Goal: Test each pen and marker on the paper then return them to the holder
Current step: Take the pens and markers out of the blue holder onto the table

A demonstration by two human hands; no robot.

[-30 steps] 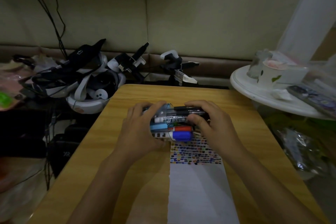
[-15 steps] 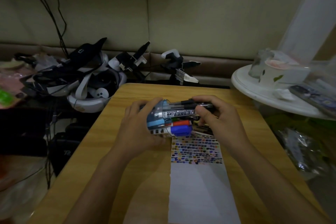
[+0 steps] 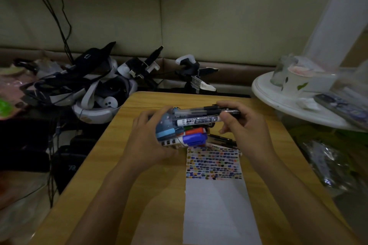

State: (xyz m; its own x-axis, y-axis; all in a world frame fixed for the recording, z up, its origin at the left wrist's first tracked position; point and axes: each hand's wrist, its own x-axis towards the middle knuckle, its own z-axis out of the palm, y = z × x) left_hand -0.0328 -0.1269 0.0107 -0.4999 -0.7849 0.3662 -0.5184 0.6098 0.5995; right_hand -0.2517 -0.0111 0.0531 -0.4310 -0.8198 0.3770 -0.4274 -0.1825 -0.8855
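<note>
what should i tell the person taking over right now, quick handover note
Left hand: grips the holder, tipped on its side above the table, mouth toward the right.
Right hand: pinches the top black pen among those sticking out of the holder.
White whiteboard marker, red marker and blue-capped marker sit in the holder; some dark pens lie on the table behind the paper.
Done: the paper's far end is filled with colour test marks.
Left: cannot tell which pens are untested; return the loose ones.

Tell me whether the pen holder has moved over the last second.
Yes. The pen holder, gripped by the left hand, has lifted and tipped, now clear above the top edge of the paper it earlier overlapped.
</note>
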